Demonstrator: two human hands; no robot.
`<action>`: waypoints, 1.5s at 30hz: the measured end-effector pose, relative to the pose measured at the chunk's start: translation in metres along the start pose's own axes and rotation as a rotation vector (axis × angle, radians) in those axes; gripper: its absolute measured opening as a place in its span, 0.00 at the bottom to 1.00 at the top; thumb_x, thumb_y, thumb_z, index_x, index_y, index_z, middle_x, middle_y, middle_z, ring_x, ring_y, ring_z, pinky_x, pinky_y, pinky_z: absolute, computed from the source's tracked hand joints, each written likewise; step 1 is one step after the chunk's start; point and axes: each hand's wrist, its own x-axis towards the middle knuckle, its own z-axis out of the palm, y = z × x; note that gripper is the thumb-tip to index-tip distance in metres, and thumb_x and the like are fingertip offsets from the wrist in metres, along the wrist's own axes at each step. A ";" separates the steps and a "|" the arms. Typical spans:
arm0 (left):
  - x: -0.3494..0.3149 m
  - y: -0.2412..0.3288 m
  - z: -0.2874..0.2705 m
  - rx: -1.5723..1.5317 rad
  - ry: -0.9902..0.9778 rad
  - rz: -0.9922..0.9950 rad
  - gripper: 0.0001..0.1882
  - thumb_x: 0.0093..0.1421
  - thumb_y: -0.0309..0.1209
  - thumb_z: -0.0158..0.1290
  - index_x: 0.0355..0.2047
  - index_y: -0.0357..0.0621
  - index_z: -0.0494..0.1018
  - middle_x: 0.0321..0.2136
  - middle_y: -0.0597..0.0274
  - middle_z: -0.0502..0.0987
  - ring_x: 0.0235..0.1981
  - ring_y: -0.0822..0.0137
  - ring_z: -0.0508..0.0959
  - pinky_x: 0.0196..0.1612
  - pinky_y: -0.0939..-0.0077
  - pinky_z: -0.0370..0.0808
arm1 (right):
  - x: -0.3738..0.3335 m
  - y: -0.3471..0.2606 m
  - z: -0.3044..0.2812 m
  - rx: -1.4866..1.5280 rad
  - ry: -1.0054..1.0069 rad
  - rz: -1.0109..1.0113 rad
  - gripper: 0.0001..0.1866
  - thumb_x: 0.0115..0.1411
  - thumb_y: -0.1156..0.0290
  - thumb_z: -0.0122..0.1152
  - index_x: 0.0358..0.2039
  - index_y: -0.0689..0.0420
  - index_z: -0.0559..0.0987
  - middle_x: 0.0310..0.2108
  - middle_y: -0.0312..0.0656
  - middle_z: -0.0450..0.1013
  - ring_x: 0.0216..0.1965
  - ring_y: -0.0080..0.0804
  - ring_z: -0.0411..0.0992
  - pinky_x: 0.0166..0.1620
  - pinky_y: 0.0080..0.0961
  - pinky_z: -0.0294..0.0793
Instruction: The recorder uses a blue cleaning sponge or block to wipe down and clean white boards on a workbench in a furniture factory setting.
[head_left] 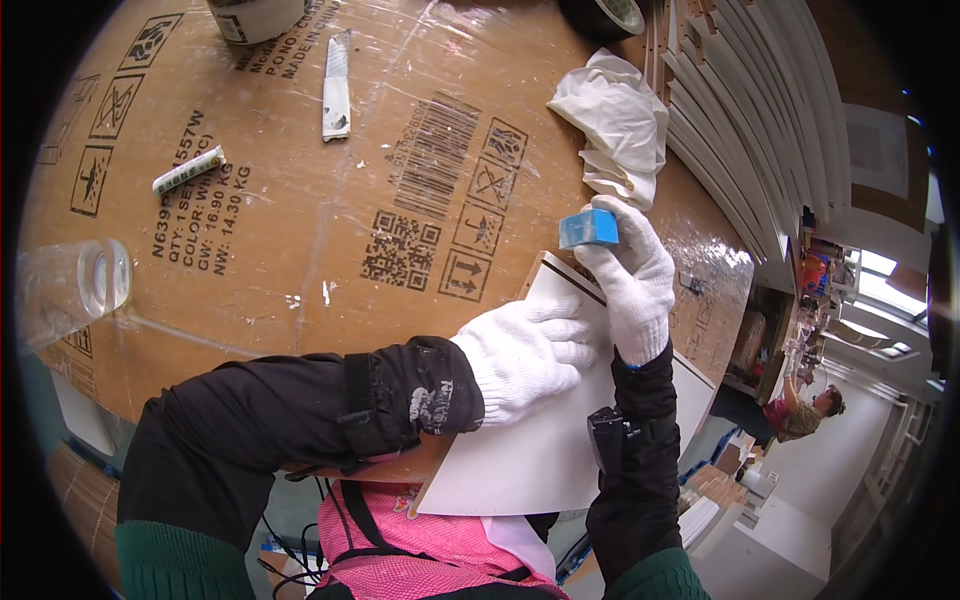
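My right hand (636, 285), in a white knitted glove, pinches a small blue block (589, 229) with a pale, dusty-looking side. The block is held above the far end of a white board (535, 455), apart from it as far as I can see. That board has a dark strip near its far edge and reaches back toward my body. Flat on its surface lies my left hand (525, 360), also gloved in white, with fingers stretched out and nothing in them.
Printed cardboard (400, 75) covers the work table. On it are a clear jar (75, 290), a small white tube (190, 168), a flat white strip (337, 90), a crumpled white cloth (618, 125) and a dark tape roll (608, 15). White panels (745, 110) stack at right; a person (800, 415) stands farther off.
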 end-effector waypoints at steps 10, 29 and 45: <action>0.000 0.000 0.001 -0.004 0.060 -0.012 0.16 0.54 0.33 0.53 0.44 0.48 0.76 0.53 0.63 0.75 0.60 0.61 0.71 0.67 0.65 0.64 | -0.009 0.008 -0.001 -0.053 -0.042 -0.023 0.21 0.55 0.82 0.69 0.50 0.59 0.79 0.46 0.36 0.75 0.46 0.24 0.75 0.53 0.24 0.74; 0.000 -0.001 0.002 0.039 0.053 -0.015 0.15 0.54 0.35 0.54 0.42 0.50 0.77 0.53 0.64 0.75 0.60 0.58 0.71 0.67 0.61 0.63 | 0.001 0.012 0.002 -0.038 -0.028 -0.059 0.22 0.53 0.84 0.70 0.49 0.58 0.78 0.47 0.37 0.76 0.48 0.26 0.75 0.54 0.25 0.75; 0.000 0.003 -0.004 0.001 0.109 -0.019 0.13 0.51 0.34 0.53 0.37 0.48 0.77 0.49 0.60 0.76 0.58 0.58 0.71 0.61 0.65 0.69 | -0.009 -0.031 -0.008 -1.002 -0.103 -0.543 0.23 0.45 0.72 0.74 0.44 0.52 0.81 0.36 0.41 0.75 0.42 0.42 0.73 0.52 0.38 0.67</action>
